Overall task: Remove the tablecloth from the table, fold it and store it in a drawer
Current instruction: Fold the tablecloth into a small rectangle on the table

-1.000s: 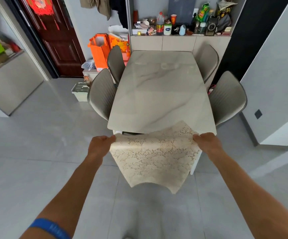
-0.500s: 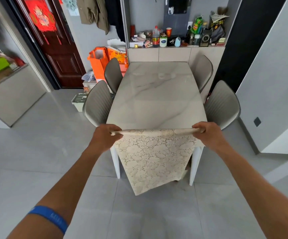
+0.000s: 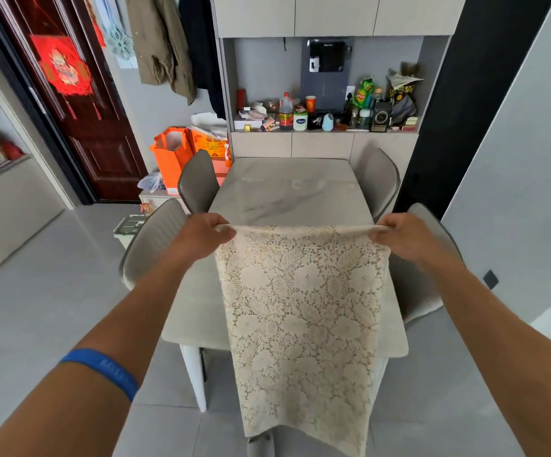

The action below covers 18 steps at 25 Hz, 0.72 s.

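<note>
The cream lace tablecloth (image 3: 303, 311) hangs folded in front of me, stretched between both hands at chest height. My left hand (image 3: 201, 237) pinches its upper left corner. My right hand (image 3: 399, 237) pinches the upper right corner. The cloth drops straight down past the near edge of the marble-look table (image 3: 287, 196), whose top is bare. Its lower edge hangs unevenly, reaching low toward the floor on the right.
Grey chairs stand along both sides of the table, two on the left (image 3: 198, 183) and two on the right (image 3: 379, 179). A cluttered sideboard (image 3: 323, 143) with cabinet fronts is behind the table. Orange bags (image 3: 171, 156) sit near a dark red door (image 3: 79, 103).
Both hands have lifted the cloth's top edge higher, and the cloth now hangs longer in front of the table. The view has tilted up toward the sideboard.
</note>
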{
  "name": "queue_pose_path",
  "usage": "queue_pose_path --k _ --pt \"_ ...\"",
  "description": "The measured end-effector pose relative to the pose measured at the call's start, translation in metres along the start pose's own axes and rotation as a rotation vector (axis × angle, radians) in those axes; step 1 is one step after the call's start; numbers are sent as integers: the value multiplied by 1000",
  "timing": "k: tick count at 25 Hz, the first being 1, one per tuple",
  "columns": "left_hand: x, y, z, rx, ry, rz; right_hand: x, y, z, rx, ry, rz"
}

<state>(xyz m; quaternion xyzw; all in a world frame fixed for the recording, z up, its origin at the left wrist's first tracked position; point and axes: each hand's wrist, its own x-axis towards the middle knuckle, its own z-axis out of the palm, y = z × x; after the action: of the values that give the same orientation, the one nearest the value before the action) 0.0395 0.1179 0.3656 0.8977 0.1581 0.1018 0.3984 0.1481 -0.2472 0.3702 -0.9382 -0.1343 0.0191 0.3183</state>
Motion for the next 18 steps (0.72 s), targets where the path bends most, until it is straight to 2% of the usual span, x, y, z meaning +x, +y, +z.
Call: queue_pose_path --k 2,4,7,9,11,14,18 --pt "67 -3 18 42 -23 -35 67 3 19 -40 0 75" --pt "140 5 27 72 2 -52 135 -6 31 -37 87 141" --pt "247 54 16 28 234 26 237 -44 16 12 472 167" --pt "300 103 -8 -100 428 187 290 -83 -21 188 725 125" --pt "328 145 -35 -224 550 346 321 -117 -63 419 854 40" --pt "336 169 -54 -285 573 495 332 -124 -98 559 915 -100" --pt "286 115 -13 -192 500 516 294 -63 -57 580 799 -172"
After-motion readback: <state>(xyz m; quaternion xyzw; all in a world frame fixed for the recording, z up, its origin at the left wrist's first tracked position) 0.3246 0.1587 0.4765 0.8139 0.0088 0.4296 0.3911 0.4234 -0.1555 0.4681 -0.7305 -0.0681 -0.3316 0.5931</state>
